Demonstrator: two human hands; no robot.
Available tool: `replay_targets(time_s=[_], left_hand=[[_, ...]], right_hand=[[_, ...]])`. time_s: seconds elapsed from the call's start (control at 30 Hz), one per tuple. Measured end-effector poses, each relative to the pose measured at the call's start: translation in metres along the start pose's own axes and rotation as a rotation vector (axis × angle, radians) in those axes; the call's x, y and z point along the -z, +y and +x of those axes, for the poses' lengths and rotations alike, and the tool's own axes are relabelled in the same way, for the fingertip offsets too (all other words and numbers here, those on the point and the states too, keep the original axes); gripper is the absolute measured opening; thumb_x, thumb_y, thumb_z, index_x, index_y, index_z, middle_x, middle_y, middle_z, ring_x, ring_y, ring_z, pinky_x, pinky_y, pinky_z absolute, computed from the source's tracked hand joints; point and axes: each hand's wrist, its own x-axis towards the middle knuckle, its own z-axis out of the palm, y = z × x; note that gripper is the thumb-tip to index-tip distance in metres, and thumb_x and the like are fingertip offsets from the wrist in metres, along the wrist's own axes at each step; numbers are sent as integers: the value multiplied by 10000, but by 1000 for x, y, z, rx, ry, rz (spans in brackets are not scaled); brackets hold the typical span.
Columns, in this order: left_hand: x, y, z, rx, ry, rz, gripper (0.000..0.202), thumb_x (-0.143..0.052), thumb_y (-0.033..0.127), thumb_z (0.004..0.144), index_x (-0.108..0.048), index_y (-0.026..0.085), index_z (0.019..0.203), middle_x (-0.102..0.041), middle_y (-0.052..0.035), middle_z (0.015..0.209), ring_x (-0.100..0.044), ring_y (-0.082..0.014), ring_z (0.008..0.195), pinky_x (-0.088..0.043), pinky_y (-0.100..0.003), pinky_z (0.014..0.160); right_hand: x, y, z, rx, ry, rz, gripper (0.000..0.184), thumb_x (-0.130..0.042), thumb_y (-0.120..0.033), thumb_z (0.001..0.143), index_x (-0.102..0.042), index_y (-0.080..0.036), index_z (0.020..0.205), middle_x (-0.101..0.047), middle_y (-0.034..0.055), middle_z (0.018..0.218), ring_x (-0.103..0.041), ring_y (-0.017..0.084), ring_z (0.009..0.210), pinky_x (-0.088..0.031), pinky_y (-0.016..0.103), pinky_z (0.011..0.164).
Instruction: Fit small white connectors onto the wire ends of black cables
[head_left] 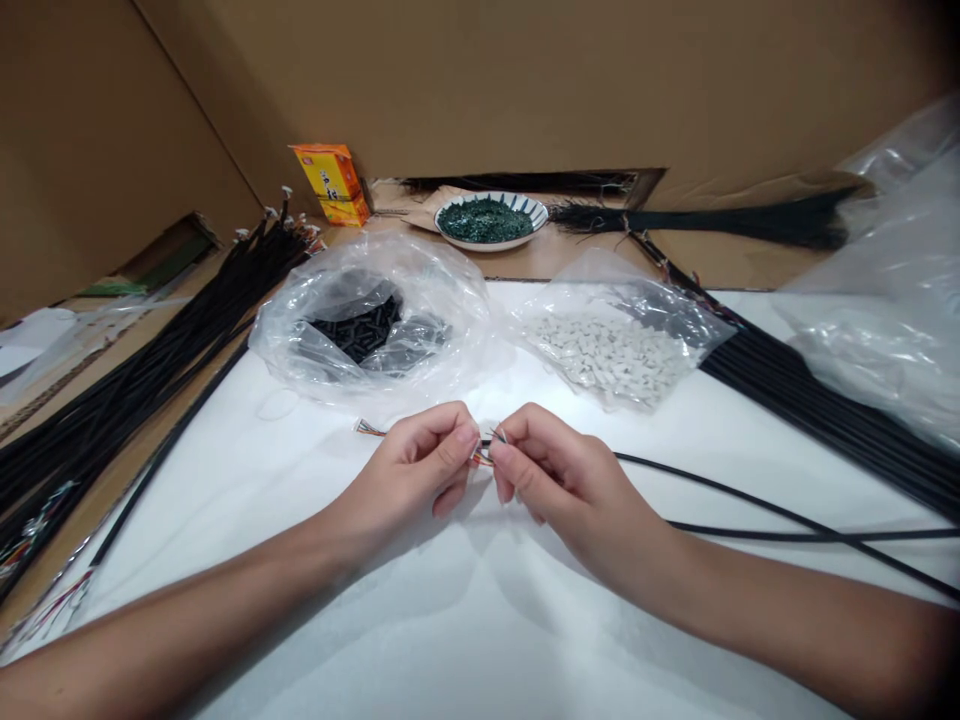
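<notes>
My left hand (420, 465) and my right hand (551, 475) meet over the middle of the white table sheet (465, 620), both pinched on the coloured wire ends (482, 457) of a black cable (750, 500). The cable runs off to the right across the sheet. A short end with a small connector (365, 428) sticks out to the left of my left hand. Just beyond my hands lie a clear bag of small black pieces (360, 325) and a clear bag of small white pieces (611, 350).
A bundle of black cables (142, 370) lies along the left and another (825, 410) on the right. At the back stand a bowl of green bits (489, 220), an orange box (330, 182) and cardboard walls. Crumpled clear plastic (885, 300) is at right.
</notes>
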Motion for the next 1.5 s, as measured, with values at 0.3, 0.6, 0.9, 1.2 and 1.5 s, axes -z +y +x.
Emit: replay_targets(time_s=[0.3,0.6,0.9,1.2,1.5], left_hand=[[-6,-2,-3,-38,7,-13,338,-437,420,921,-381,174,696,-323,79,424,-249,-34,385,-170,-188,413],[-10,-1,-5,-27,35,-39,347,-457,420,911,-385,171,680,-317,79,429,-266,-33,382,-185,-202,423],[-8,-3,-6,-41,50,59,369,-459,450,904,-376,165,686,-323,81,448,-269,-25,396,-167,-192,410],[-8,-4,-1,-17,29,-100,328,-483,389,911,-422,153,691,-325,98,395,-263,-11,344,-190,-184,407],[-6,-2,0,6,97,-54,359,-501,423,893,-415,154,670,-322,84,395,-253,-17,367,-165,-170,400]], right_hand=[[-1,-1,-3,72,25,-171,210,-408,-381,960,-481,-216,854,-570,-26,703,-523,100,614,-339,236,531],[-3,-1,-5,112,34,-175,235,-398,-384,964,-461,-205,825,-536,-28,669,-502,97,588,-342,247,541],[-3,4,-4,139,52,-122,194,-424,-349,961,-464,-203,840,-531,-41,684,-489,78,591,-364,222,551],[-1,6,-2,121,45,-5,186,-441,-327,958,-460,-199,825,-551,-46,688,-491,67,582,-373,206,551],[2,4,2,37,4,-56,207,-414,-385,961,-484,-205,887,-441,-58,623,-381,72,546,-297,208,499]])
